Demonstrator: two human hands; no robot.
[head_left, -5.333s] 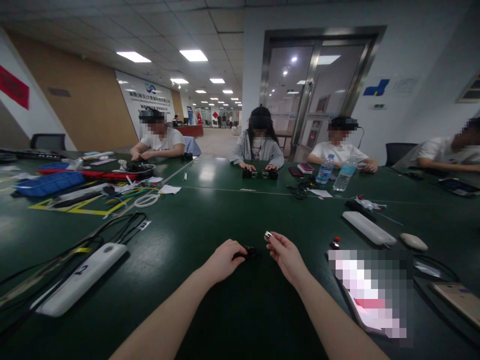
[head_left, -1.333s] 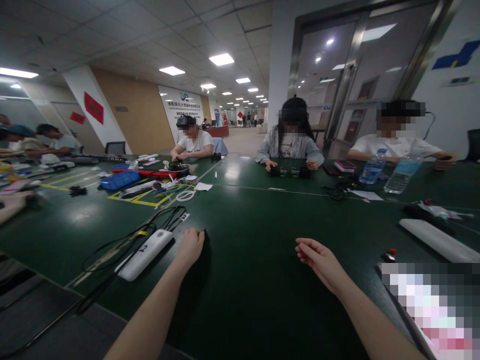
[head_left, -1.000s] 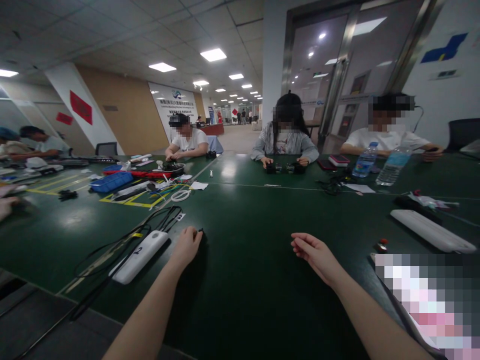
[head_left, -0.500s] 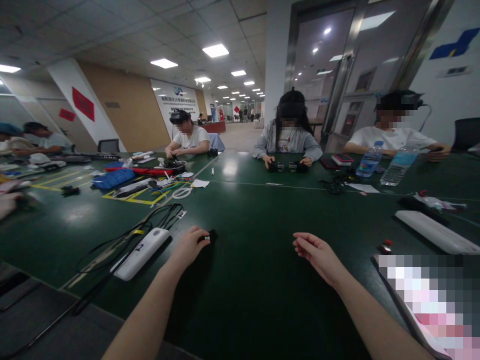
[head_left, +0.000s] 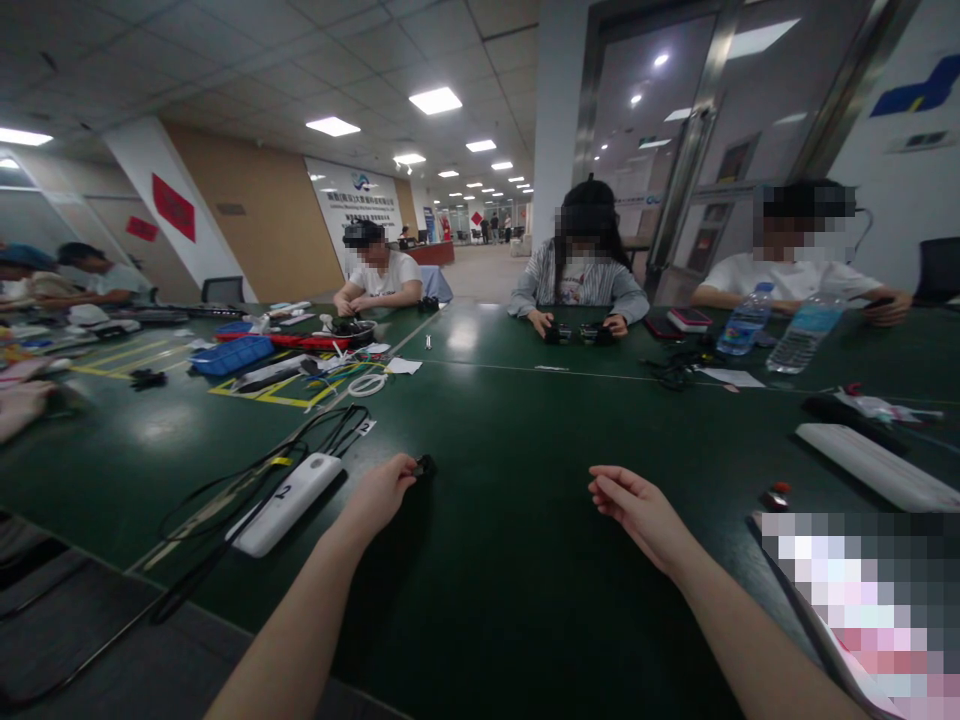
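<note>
While the left hand [head_left: 381,492] pinches one small black object [head_left: 425,467] between thumb and fingertips, the right hand [head_left: 634,505] hangs well apart over the dark green tabletop [head_left: 495,570], fingers half-curled, thumb close; can't tell whether anything sits between them! That's our head view, and look left of the left hand: one long white power strip [head_left: 289,505] marked 2. Farther beyond, one blue plastic basket [head_left: 235,357]. Now just right of the right hand: one small red-topped object [head_left: 778,495], then one flat device [head_left: 855,610], screen blurred. And beyond that hand, two clear plastic bottles [head_left: 744,322]!
</note>
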